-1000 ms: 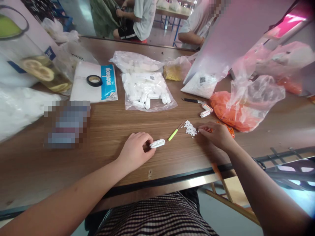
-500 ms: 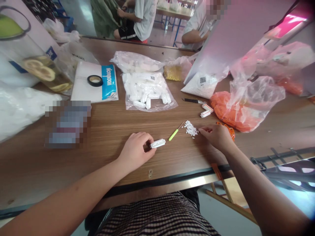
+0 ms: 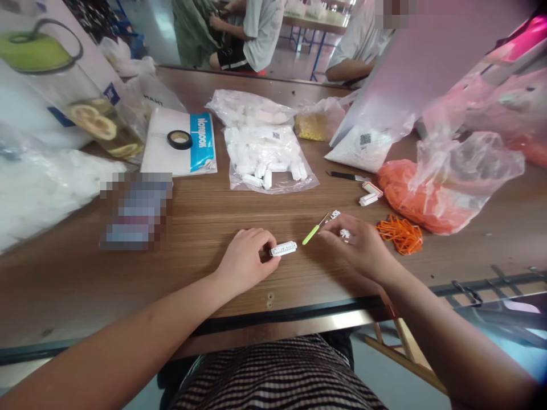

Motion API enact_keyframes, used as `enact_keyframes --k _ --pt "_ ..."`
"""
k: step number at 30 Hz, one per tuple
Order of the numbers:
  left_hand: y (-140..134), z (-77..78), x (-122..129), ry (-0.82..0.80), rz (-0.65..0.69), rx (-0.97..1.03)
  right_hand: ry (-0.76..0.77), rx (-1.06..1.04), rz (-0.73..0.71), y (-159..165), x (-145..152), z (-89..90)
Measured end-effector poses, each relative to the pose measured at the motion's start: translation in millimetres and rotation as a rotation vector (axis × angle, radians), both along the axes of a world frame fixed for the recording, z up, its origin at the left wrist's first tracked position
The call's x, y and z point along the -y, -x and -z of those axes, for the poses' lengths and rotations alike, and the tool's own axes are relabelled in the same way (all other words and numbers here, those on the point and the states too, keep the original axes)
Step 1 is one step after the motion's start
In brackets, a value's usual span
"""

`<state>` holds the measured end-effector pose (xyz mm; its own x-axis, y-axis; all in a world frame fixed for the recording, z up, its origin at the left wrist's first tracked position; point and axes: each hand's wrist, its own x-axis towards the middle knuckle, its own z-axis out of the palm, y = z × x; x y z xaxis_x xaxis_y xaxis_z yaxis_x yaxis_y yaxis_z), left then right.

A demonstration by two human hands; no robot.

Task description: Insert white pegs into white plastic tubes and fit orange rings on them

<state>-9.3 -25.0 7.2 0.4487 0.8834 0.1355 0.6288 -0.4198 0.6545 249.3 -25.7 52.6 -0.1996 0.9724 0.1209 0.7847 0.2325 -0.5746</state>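
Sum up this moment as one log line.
Left hand: holds white block | Right hand: over white pieces, near green-handled pick | Orange pieces: on table

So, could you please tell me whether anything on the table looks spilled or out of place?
Nothing clearly stands out. Small white pieces, partly hidden by the right hand, and thin orange pieces lie loose on the brown wood-grain table, but look heaped rather than spilled.

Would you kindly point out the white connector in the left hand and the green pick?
White connector (image 3: pixel 284 249): head view, middle of visible face.
Green pick (image 3: pixel 311 234): head view, middle of its handle.
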Motion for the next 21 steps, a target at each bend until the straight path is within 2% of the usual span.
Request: enact_keyframes --k 2,5,9,14,21 --pt "0.0 0.0 0.0 -0.002 0.003 0.000 0.035 -0.021 -0.136 19.7 -0.1 3.3" --pt "0.5 1.1 -0.1 -0.007 0.009 0.009 0.059 0.006 -0.236 36.3 -3.1 9.0" --pt "0.5 2.8 -0.1 -0.018 0.016 0.015 0.043 0.060 -0.272 41.5 -6.6 13.2" --pt "0.3 3.5 -0.3 -0.026 0.016 0.010 -0.047 0.145 -0.282 44.1 -6.3 16.3" --pt "0.3 3.0 0.0 -0.014 0.010 0.019 -0.162 0.305 -0.363 44.0 0.7 9.1"
